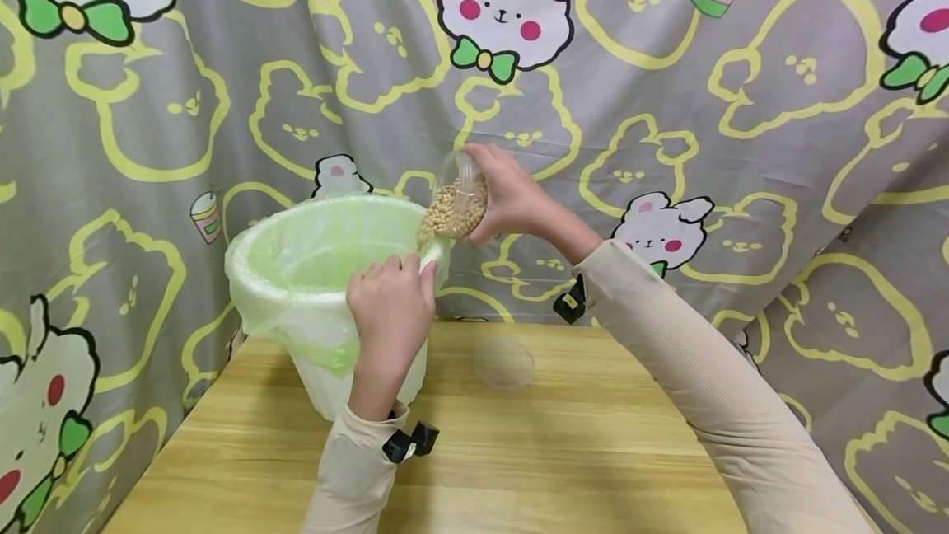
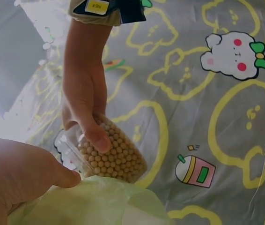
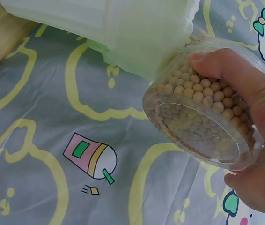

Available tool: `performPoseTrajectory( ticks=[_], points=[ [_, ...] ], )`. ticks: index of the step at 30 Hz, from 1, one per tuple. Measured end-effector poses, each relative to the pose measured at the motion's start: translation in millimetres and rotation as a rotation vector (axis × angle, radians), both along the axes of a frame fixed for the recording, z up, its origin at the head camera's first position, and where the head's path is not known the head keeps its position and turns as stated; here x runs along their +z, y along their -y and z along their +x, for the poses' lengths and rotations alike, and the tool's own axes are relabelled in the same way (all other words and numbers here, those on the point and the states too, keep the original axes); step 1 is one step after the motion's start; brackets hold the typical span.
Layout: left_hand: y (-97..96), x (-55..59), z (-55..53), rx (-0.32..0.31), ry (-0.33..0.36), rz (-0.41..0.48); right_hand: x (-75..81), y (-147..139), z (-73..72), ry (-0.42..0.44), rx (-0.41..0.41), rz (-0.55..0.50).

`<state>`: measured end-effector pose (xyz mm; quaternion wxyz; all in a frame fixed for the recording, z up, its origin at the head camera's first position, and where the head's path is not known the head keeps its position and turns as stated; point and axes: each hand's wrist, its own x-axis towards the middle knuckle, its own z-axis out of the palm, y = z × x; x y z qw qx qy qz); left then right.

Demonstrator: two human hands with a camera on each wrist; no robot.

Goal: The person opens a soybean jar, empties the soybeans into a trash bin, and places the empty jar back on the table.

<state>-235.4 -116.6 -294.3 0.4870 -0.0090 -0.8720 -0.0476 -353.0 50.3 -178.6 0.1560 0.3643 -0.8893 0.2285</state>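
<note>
A white bin stands on the table, lined with a thin pale green bag folded over its rim. My left hand grips the bin's near right rim through the bag. Over the right side of the rim, my right hand holds a clear plastic jar tipped on its side, mouth toward the bin. Small round tan beads fill much of the jar, and some spill from its mouth at the rim. The bin's bottom is hidden from the head view.
A round clear lid lies on the wooden table, right of the bin. A grey cartoon-patterned curtain hangs close behind and along both sides. Each sleeve carries a small black device at the wrist.
</note>
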Motion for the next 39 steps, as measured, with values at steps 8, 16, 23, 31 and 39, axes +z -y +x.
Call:
performPoseTrajectory(
  ticks=[8, 16, 23, 31, 39],
  points=[
    [1.6, -0.9, -5.1, -0.018, 0.016, 0.01, 1.5, 0.8, 1.6, -0.019, -0.003, 0.021],
    [1.6, -0.4, -8.6, -0.024, 0.016, 0.013, 4.8, 3.4, 1.3, -0.042, -0.004, 0.059],
    [1.3, -0.2, -9.5, -0.018, 0.029, 0.007, 7.3, 8.0, 0.9, -0.071, -0.002, 0.088],
    [1.2, -0.3, -8.3, -0.012, 0.047, 0.011, 10.7, 12.6, 3.2, -0.103, -0.023, 0.142],
    [0.9, 0.1, -7.9, -0.012, 0.04, 0.017, 13.2, 16.1, 3.9, -0.153, -0.034, 0.2]
  ],
)
